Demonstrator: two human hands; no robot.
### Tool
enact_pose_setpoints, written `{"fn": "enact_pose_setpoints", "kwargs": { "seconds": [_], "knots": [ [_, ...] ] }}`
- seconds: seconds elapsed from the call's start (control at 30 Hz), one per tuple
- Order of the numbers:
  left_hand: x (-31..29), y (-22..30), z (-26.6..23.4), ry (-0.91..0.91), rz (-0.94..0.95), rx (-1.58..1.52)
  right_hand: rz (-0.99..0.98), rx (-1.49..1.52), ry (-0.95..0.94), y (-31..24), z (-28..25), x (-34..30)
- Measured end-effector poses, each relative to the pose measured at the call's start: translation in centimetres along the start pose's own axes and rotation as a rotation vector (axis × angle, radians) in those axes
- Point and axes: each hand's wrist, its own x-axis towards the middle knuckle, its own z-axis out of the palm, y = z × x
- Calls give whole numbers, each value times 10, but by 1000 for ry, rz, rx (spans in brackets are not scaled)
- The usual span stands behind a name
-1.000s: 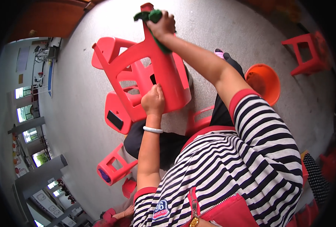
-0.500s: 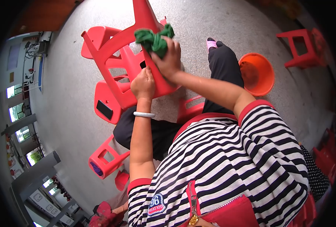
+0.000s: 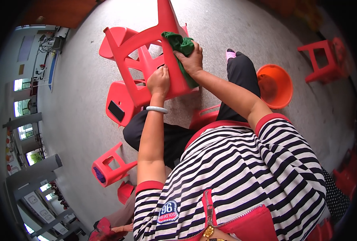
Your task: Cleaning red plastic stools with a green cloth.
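A red plastic stool (image 3: pixel 177 82) is tipped on its side in front of me, its legs reaching away toward the top of the view. My left hand (image 3: pixel 159 82) is closed on an inner edge of it; the fingertips are partly hidden. My right hand (image 3: pixel 191 60) presses a green cloth (image 3: pixel 181 42) against the stool's right side. Part of the cloth is bunched above the fingers, and a strip hangs down along the stool's edge below the hand.
Left of the held stool are more red stools, one with a black phone (image 3: pixel 116 111) and another (image 3: pixel 117 166) with a purple cloth (image 3: pixel 99 174). An orange bucket (image 3: pixel 286 82) stands right of my leg; a red stool (image 3: pixel 327 64) is farther right. Another person's hand (image 3: pixel 123 228) shows lower left.
The green cloth, bunched over the stool's edge before, now also lies down along its right side under my right hand. The left hand keeps its hold. The whole view has shifted slightly.
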Motion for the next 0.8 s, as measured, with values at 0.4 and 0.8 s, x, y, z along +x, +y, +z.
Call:
{"fn": "enact_pose_setpoints", "kwargs": {
  "seconds": [0.4,0.8],
  "knots": [
    [0,6,2,28,9,52,-21,-2,-133,-2,-22,-25],
    [-3,4,5,57,32,55,-30,-64,-184,-4,-28,-23]
  ]
}}
